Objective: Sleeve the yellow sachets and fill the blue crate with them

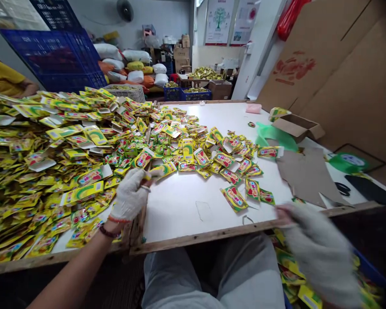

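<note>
Two gloves cover your hands. Your left hand (131,195) has its fingers bent beside the near end of a yellow packet (166,171); whether they pinch it or only touch it, you cannot tell. Your right hand (318,249) is smeared by motion at the table's front edge, so whether it grasps anything cannot be told either. Below that hand, more packets (304,296) lie under table level. To its left, a few loose packets (234,198) rest on the white tabletop (180,206). Beyond your left hand and to its right spreads a smaller pile (188,150); to its left, a big heap (67,150) covers the surface. Past your right hand lie a torn cardboard sheet (304,174), then a green plastic piece (275,136) and an open carton (297,123). Far beyond your left hand, a person in a yellow sleeve (1,75) is partly visible.
</note>
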Available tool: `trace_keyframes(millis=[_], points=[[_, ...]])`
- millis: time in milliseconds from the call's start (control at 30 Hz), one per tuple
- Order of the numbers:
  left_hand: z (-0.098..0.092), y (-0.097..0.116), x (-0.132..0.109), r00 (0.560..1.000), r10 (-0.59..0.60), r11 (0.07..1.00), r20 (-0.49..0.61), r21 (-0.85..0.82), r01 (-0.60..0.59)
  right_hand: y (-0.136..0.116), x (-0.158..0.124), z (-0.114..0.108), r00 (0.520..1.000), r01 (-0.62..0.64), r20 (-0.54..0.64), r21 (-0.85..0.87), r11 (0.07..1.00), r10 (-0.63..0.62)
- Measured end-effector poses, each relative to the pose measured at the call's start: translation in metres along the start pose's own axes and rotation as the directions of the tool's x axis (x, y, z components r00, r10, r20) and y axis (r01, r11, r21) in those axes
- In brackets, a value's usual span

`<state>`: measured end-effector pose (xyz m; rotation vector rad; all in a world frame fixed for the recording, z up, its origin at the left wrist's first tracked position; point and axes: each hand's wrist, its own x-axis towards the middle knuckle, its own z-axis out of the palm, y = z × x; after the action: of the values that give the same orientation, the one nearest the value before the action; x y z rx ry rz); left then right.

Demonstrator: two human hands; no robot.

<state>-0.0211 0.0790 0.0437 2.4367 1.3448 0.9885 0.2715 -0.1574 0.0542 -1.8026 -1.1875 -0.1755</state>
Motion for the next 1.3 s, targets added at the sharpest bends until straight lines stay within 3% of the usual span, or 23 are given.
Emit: trace_keyframes(millis=[67,133,167,233,300,400,533,667,800,833,967,1033,1300], points=[[0.014,0.031,-0.014,0.991,-0.049,0.942,0.125,-0.325,0.087,-0.012,-0.004,0.045,0.985,-0.089,0.163,0.239,0.967,0.05],[0.036,0.053,-0.032,0.95,-0.069,0.778,0.304,-0.581,0.242,-0.021,-0.013,0.095,0.929,-0.265,0.36,0.483,0.835,0.087],[0.048,0.059,-0.04,0.934,-0.069,0.683,0.349,-0.667,0.299,-0.024,-0.018,0.117,0.917,-0.314,0.391,0.571,0.758,0.085],[0.07,0.063,-0.056,0.907,-0.116,0.521,0.405,-0.753,0.403,-0.025,-0.029,0.151,0.892,-0.393,0.437,0.629,0.67,0.114],[0.084,0.06,-0.067,0.883,-0.19,0.457,0.429,-0.757,0.466,-0.023,-0.036,0.167,0.874,-0.439,0.465,0.633,0.638,0.141],[0.089,0.053,-0.073,0.903,-0.202,0.575,0.38,-0.7,0.423,-0.017,-0.039,0.166,0.86,-0.445,0.492,0.59,0.674,0.136],[0.079,0.047,-0.069,0.924,-0.052,0.726,0.378,-0.621,0.295,-0.014,-0.031,0.154,0.865,-0.342,0.495,0.466,0.816,0.08],[0.072,0.042,-0.061,0.909,-0.046,0.73,0.415,-0.607,0.314,-0.018,-0.019,0.155,0.855,-0.293,0.517,0.429,0.855,0.034],[0.076,0.038,-0.06,0.882,-0.086,0.557,0.464,-0.711,0.429,-0.019,-0.011,0.16,0.817,-0.348,0.577,0.48,0.805,0.009],[0.077,0.037,-0.06,0.883,-0.09,0.555,0.46,-0.713,0.428,-0.02,-0.01,0.16,0.811,-0.334,0.585,0.474,0.815,-0.007],[0.073,0.038,-0.063,0.933,-0.008,0.765,0.36,-0.598,0.237,-0.023,-0.008,0.151,0.827,-0.126,0.546,0.416,0.901,-0.137],[0.067,0.039,-0.062,0.931,0.072,0.795,0.357,-0.585,0.162,-0.027,-0.007,0.146,0.812,-0.056,0.548,0.414,0.909,-0.2],[0.056,0.041,-0.049,0.867,0.017,0.752,0.499,-0.577,0.318,-0.034,0.006,0.143,0.775,-0.078,0.603,0.386,0.919,-0.187]])
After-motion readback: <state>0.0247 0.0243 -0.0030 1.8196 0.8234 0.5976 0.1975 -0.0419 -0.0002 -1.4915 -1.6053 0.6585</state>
